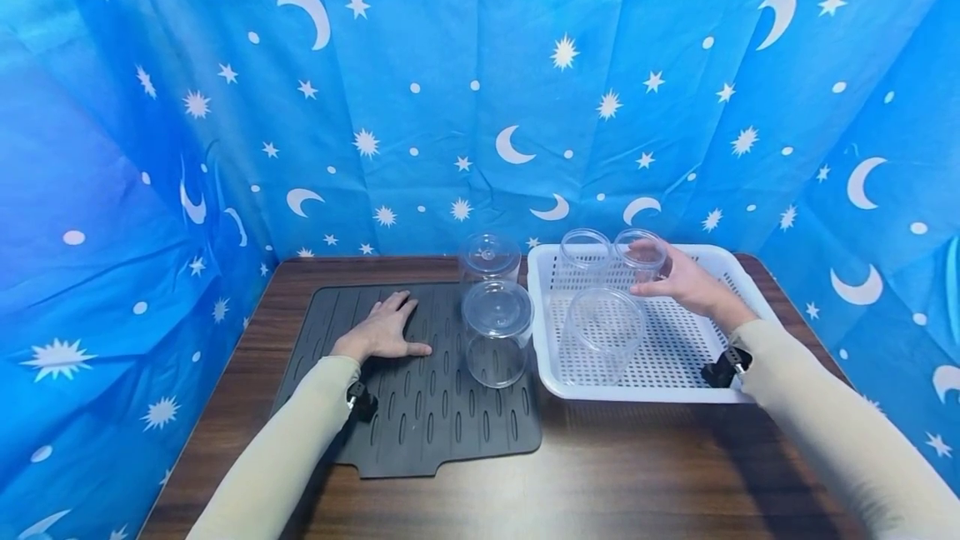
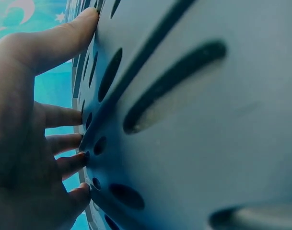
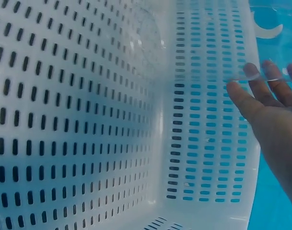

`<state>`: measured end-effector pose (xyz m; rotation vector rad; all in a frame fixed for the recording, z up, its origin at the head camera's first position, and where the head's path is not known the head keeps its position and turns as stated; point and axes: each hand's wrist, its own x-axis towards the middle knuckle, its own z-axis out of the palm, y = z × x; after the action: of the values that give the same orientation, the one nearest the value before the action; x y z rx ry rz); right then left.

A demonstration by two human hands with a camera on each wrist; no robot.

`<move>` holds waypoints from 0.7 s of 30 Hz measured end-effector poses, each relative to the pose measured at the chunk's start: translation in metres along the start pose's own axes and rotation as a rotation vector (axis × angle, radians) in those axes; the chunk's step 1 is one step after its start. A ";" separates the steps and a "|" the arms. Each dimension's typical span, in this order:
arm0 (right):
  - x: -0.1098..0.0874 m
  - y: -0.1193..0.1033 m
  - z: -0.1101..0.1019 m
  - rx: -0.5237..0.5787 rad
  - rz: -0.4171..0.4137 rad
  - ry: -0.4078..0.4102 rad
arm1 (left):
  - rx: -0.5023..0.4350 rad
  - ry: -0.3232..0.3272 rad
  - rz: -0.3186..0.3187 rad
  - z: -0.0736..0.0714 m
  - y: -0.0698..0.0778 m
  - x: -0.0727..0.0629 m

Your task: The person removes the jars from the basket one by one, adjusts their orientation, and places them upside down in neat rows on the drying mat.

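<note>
My right hand (image 1: 686, 282) reaches over the back of a white perforated basket (image 1: 645, 394) and holds a clear plastic jar (image 1: 637, 248) near its top. In the right wrist view the fingertips (image 3: 251, 72) show against the see-through wall of the jar. Two more clear items stand in the basket: a narrow jar (image 1: 586, 250) beside the held one and a wider jar (image 1: 606, 323) in front. My left hand (image 1: 382, 330) rests on a dark ribbed drying mat (image 1: 420, 432), its fingers spread.
Two clear lidded jars (image 1: 498, 311) stand one behind the other on the mat's right side, close to the basket's left rim. Mat and basket lie side by side on a brown wooden table (image 1: 600, 473). A blue star-and-moon curtain (image 1: 450, 65) encloses the back and sides.
</note>
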<state>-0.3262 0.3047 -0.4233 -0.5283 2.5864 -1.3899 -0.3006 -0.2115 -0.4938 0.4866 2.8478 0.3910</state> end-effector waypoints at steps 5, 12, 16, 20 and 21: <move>0.000 0.003 0.003 0.025 -0.002 -0.009 | -0.012 -0.007 -0.001 0.000 0.001 -0.001; 0.001 0.010 0.006 0.056 -0.002 0.002 | -0.020 -0.020 0.017 -0.002 0.000 -0.001; 0.003 0.011 0.007 0.041 -0.008 0.016 | -0.017 -0.022 0.011 -0.002 -0.001 -0.001; 0.004 0.009 0.008 0.024 0.006 0.023 | -0.014 -0.022 0.011 -0.001 -0.003 -0.001; 0.004 0.008 0.008 0.016 0.007 0.024 | -0.014 -0.023 0.010 0.000 -0.004 -0.001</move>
<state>-0.3289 0.3011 -0.4349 -0.5019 2.5912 -1.4223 -0.3006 -0.2151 -0.4945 0.4992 2.8203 0.4036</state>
